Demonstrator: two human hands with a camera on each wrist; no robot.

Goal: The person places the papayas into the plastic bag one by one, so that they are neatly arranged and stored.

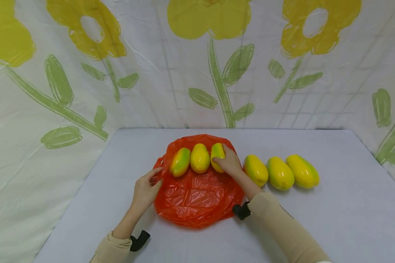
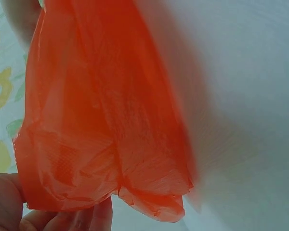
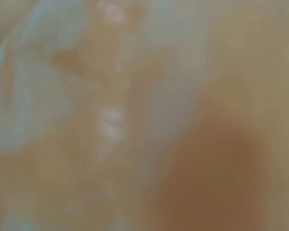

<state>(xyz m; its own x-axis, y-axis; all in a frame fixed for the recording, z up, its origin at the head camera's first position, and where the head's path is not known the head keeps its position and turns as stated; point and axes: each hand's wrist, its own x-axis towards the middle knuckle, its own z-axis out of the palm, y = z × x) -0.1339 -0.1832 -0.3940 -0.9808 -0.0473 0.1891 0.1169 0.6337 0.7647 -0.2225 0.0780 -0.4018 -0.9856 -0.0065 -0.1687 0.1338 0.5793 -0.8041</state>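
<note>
A red plastic bag (image 1: pixel 197 197) lies spread on the table, with three glossy yellow-green papayas in a row at its far part. The left papaya (image 1: pixel 179 162) and the middle papaya (image 1: pixel 200 158) sit side by side. My right hand (image 1: pixel 229 160) grips the right papaya (image 1: pixel 217 150), thumb on its near side and fingers over its far side. At the bag's left edge, my left hand (image 1: pixel 145 189) holds the plastic. In the left wrist view the left hand's fingers (image 2: pixel 101 215) show beneath the red film. The right wrist view is too blurred to read.
To the right of the bag stand three more papayas (image 1: pixel 281 173) close together, the nearest one beside my right forearm. They rest on a white-covered table (image 1: pixel 342 219). A flower-printed curtain (image 1: pixel 145 73) hangs behind and at the sides.
</note>
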